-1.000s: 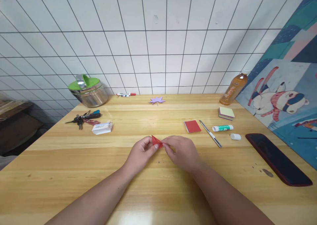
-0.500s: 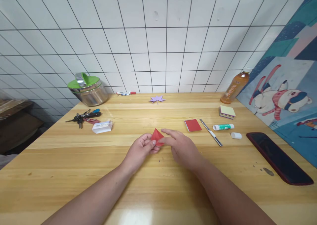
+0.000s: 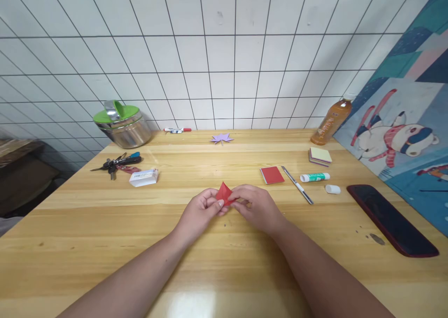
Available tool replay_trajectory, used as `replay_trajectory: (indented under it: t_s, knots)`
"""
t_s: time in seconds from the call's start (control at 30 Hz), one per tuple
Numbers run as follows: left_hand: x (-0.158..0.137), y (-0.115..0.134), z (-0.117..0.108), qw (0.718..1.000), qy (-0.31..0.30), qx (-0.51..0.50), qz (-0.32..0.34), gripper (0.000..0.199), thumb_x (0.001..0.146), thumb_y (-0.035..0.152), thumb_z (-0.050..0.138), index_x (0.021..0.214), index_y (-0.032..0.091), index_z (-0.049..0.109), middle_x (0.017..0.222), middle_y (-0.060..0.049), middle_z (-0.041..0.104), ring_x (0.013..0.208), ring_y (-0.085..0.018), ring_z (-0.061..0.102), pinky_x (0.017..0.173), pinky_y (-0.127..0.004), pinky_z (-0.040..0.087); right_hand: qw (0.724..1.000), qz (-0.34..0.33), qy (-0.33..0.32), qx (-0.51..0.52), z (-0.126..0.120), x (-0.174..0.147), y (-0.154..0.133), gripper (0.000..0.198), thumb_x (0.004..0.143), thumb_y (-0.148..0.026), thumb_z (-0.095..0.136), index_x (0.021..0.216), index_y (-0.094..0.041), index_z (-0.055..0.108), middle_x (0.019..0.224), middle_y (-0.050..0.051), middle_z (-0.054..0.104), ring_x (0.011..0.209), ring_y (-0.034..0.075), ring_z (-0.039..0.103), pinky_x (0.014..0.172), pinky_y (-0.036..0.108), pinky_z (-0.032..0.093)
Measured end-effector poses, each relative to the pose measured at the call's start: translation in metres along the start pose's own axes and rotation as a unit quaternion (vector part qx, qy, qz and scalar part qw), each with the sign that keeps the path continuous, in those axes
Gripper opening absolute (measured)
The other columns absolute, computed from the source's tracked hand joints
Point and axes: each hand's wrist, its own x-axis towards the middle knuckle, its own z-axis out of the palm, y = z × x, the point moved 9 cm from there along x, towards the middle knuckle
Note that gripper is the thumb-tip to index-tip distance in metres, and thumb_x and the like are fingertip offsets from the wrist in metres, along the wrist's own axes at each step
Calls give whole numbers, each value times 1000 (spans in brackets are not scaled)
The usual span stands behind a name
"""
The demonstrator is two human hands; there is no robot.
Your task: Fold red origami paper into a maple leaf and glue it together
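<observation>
A small piece of folded red paper (image 3: 224, 193), pointed at the top, is held above the middle of the wooden table. My left hand (image 3: 200, 211) grips its lower left side, thumb on the front and fingers behind. The fingertips of my right hand (image 3: 257, 208) pinch its right edge. Part of the paper is hidden by the fingers. To the right of the hands lie a stack of red square paper (image 3: 272, 175) and a craft knife (image 3: 297, 185).
Further right are an uncapped glue stick (image 3: 315, 177), its cap (image 3: 332, 189), a pad of coloured paper (image 3: 319, 156), a bottle (image 3: 332, 122) and a dark tray (image 3: 392, 220). A purple paper leaf (image 3: 221, 138) lies behind. Left are keys (image 3: 117, 163), a white box (image 3: 143, 178) and a steel pot (image 3: 128, 129).
My right hand's fingers, stretched out beside the paper before, have closed onto its right edge. The left hand keeps its grip, and the paper has shifted slightly right.
</observation>
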Motion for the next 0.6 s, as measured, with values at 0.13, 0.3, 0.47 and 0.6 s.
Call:
replay_trajectory:
  t_s: [0.13,0.3,0.47,0.6]
  knots:
    - [-2,2,2,1000,-11,-4,4,27,73,36,69,87,15,59,63,0,67,63,-12,61,70,-24,45,1000,0,17,5,-1,0,1,12,80,-13,60,83,-22,66,88,1,67,81,12,60,70,23,46]
    - [-4,0,10,998,-55,13,-3,34,67,27,75,94,17,58,86,-5,71,84,-17,65,75,-26,46,1000,-21,-2,-9,4,-1,-1,15,82,-10,56,83,-22,66,87,1,65,79,12,59,70,24,46]
    - [-3,-5,7,999,-34,40,-14,28,71,30,71,93,14,62,85,-6,72,77,-17,65,71,-27,46,1000,-6,-15,16,10,-2,-5,22,84,-13,53,101,-24,61,95,2,66,86,14,60,78,28,47]
    - [-3,-6,5,999,-20,34,-18,32,70,31,71,96,15,63,82,-4,72,75,-18,65,69,-27,46,991,93,12,94,10,-5,8,54,79,-17,61,128,-27,42,102,2,66,86,14,62,75,28,51]
